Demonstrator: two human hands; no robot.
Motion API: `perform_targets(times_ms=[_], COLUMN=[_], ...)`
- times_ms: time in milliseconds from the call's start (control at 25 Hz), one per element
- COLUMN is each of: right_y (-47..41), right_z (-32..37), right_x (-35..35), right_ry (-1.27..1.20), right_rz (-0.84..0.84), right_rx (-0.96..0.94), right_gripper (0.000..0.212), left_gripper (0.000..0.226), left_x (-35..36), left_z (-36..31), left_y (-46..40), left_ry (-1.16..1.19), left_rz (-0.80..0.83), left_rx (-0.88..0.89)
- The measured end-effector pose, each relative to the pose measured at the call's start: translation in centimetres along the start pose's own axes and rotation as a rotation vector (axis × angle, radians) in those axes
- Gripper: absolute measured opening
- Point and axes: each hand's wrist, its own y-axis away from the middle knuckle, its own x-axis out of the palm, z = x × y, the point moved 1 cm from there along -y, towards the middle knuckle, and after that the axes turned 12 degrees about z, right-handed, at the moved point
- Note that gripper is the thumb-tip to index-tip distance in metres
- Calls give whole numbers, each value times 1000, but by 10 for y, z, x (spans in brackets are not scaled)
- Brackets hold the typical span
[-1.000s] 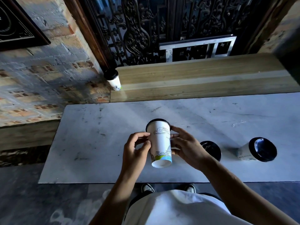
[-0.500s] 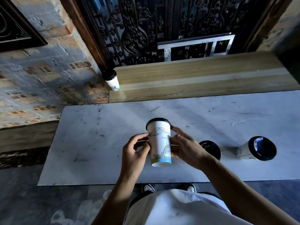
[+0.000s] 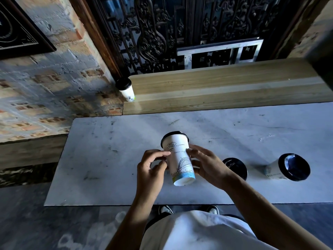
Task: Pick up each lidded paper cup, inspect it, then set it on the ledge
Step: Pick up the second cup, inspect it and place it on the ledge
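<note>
Both forearms reach out over the near edge of the marble table (image 3: 100, 159). The left hand (image 3: 150, 166) has its thumb and curled fingertips pressed to the left side of a lidded paper cup (image 3: 178, 159), and the right hand (image 3: 207, 165) cups the opposite side with fingers spread along the wall. Between them the cup is lifted clear of the tabletop and tipped, black lid pointing away and white base toward the person (a line drawing of an arched bridge faces up).

The slab's left half is bare, and so is the strip between the held cup and the far edge. Beyond that edge runs the wooden ledge (image 3: 225, 87), open along nearly its whole length. 1 lidded cup on the ledge (image 3: 126, 89) stands upright at its left end, just beside the brick wall (image 3: 45, 87).

To the right of the hands, a cup behind the right wrist (image 3: 236, 166) shows only its black lid, and a far-right cup (image 3: 288, 167) stands near it. Dark carved screenwork (image 3: 162, 29) rises behind the ledge.
</note>
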Motion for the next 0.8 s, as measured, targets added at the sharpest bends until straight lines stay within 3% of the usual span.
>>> perform_targets(times_ms=[120, 240, 520, 800], right_y=[-2, -1, 3, 3], right_z=[-1, -1, 1, -2], right_x=[-3, -6, -5, -6], right_ry=[-51, -95, -20, -144], right_rz=[-56, -75, -37, 10], right_rx=[-21, -20, -47, 14], right_gripper=[27, 36, 45, 34], left_gripper=[22, 6, 10, 12], left_x=[3, 5, 4, 1], left_z=[0, -2, 1, -1], left_y=[0, 2, 4, 3], left_ry=[77, 123, 94, 126], left_rz=[-30, -37, -7, 20], left_rx=[-79, -130, -132, -168])
